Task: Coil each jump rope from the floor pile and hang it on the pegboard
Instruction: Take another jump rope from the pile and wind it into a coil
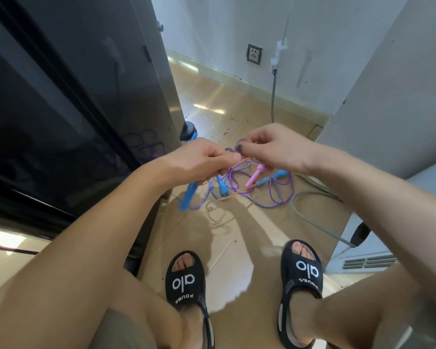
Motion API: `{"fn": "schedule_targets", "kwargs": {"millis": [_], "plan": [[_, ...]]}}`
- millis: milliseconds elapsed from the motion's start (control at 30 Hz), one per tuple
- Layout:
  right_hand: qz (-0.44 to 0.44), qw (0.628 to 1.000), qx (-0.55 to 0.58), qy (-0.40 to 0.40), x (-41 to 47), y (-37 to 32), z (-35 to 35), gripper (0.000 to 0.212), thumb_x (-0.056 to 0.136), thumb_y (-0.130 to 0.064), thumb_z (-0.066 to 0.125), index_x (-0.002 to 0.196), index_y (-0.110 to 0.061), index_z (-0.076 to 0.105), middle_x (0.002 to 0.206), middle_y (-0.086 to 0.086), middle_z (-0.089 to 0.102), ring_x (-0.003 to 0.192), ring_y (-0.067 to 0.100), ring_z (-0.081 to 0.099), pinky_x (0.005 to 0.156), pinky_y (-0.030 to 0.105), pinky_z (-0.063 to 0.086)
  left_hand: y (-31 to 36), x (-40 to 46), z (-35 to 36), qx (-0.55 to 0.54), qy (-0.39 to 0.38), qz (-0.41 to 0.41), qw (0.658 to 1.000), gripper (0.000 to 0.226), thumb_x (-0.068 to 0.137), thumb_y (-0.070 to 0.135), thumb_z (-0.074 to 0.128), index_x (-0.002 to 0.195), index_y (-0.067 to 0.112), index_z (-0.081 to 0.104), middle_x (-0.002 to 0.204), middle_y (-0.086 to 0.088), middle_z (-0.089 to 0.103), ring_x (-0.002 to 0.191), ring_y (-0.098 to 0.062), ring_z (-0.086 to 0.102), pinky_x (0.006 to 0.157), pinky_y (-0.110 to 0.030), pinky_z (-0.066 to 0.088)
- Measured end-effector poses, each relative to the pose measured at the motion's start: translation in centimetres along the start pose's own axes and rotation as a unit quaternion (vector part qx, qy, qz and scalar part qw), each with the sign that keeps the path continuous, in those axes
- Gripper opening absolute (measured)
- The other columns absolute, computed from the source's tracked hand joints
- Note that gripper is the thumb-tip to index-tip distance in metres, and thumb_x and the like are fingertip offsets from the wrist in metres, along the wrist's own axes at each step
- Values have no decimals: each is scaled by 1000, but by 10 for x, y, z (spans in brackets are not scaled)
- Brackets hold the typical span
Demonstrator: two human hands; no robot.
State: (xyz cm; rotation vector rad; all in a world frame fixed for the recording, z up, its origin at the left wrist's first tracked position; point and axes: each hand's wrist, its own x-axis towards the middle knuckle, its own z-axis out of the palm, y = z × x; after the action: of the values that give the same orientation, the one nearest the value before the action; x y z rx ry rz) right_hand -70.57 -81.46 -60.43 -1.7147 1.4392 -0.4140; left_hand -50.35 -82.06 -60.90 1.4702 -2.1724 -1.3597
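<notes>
A tangle of jump ropes (257,190) lies on the wooden floor ahead of my feet: purple and white striped cords, blue handles (278,175) and a pink handle (256,175). My left hand (199,161) grips a bundle of striped cord, and a blue handle (188,196) hangs down from it. My right hand (275,147) pinches a purple loop of cord just to the right of my left hand. Both hands are held above the pile. No pegboard is in view.
A dark glossy cabinet (73,122) stands close on the left. A grey wall panel (393,96) and a white unit (368,248) close off the right. A grey cable (310,220) curls over the floor. A dark bottle (188,129) stands by the cabinet corner. My sandalled feet (186,278) are below.
</notes>
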Motion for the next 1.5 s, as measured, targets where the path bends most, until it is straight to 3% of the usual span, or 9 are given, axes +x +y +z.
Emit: {"fn": "schedule_targets", "kwargs": {"millis": [200, 333, 433, 733, 833, 933, 1033, 1233, 1500], "plan": [[53, 984, -171, 16, 0, 26, -28, 33, 95, -33, 56, 80, -6, 67, 66, 3, 66, 61, 22, 59, 70, 34, 54, -5, 1, 0, 29, -16, 0, 999, 47, 102, 45, 52, 66, 15, 55, 48, 8, 48, 45, -11, 46, 64, -32, 48], [63, 992, 54, -97, -4, 14, -2, 33, 99, -35, 48, 80, -15, 66, 92, 18, 71, 83, 25, 66, 78, 38, 53, -4, 4, 6, 34, -16, 13, 999, 45, 99, 47, 54, 69, 14, 55, 51, 9, 52, 48, -12, 50, 68, -33, 45], [37, 987, 84, -134, -2, 6, 8, 28, 90, -32, 54, 67, -20, 64, 74, 16, 63, 77, 25, 55, 71, 43, 45, -4, 3, 3, 40, -22, 21, 999, 43, 100, 45, 54, 66, 18, 54, 52, 10, 54, 50, -10, 51, 67, -31, 46], [89, 977, -188, 41, 5, 41, -44, 31, 94, -32, 60, 68, -16, 67, 63, 4, 50, 63, 20, 47, 58, 28, 35, -17, -2, -10, 9, -1, 4, 1000, 44, 104, 36, 51, 79, 1, 61, 53, 7, 51, 46, -7, 47, 56, -21, 48], [171, 928, -325, 58, 7, 56, -40, 30, 94, -41, 52, 89, -18, 70, 96, 9, 70, 93, 32, 62, 85, 34, 50, -12, -2, -7, 16, -8, 9, 1000, 40, 104, 35, 51, 76, 9, 61, 51, 9, 52, 46, -7, 47, 57, -20, 47], [95, 984, -149, 5, 2, 24, -6, 35, 102, -41, 41, 110, -20, 68, 114, 7, 68, 108, 26, 60, 88, 36, 50, -3, -1, 0, -1, -8, 16, 1000, 37, 104, 32, 50, 72, 15, 59, 51, 11, 52, 45, -7, 46, 57, -20, 46], [27, 996, 26, -81, -3, 0, 14, 40, 95, -47, 44, 86, -17, 70, 97, 9, 71, 92, 32, 65, 79, 49, 60, 1, -1, 3, -8, -14, 28, 999, 39, 105, 31, 48, 71, 15, 57, 51, 13, 54, 46, -6, 46, 55, -19, 45], [-28, 996, -86, 18, -6, 3, -5, 40, 99, -36, 56, 71, -8, 60, 73, 6, 72, 65, 16, 52, 64, 33, 43, -9, -1, -3, -31, -20, 10, 999, 38, 106, 33, 46, 77, 16, 62, 54, 11, 51, 49, -11, 47, 62, -30, 49], [146, 956, -247, 67, 5, 52, -31, 27, 101, -31, 49, 111, -13, 65, 122, 13, 66, 110, 31, 60, 90, 35, 48, -9, 0, -3, -28, -19, 7, 999, 38, 107, 29, 46, 74, 15, 59, 53, 10, 49, 47, -10, 45, 60, -26, 49]]}}
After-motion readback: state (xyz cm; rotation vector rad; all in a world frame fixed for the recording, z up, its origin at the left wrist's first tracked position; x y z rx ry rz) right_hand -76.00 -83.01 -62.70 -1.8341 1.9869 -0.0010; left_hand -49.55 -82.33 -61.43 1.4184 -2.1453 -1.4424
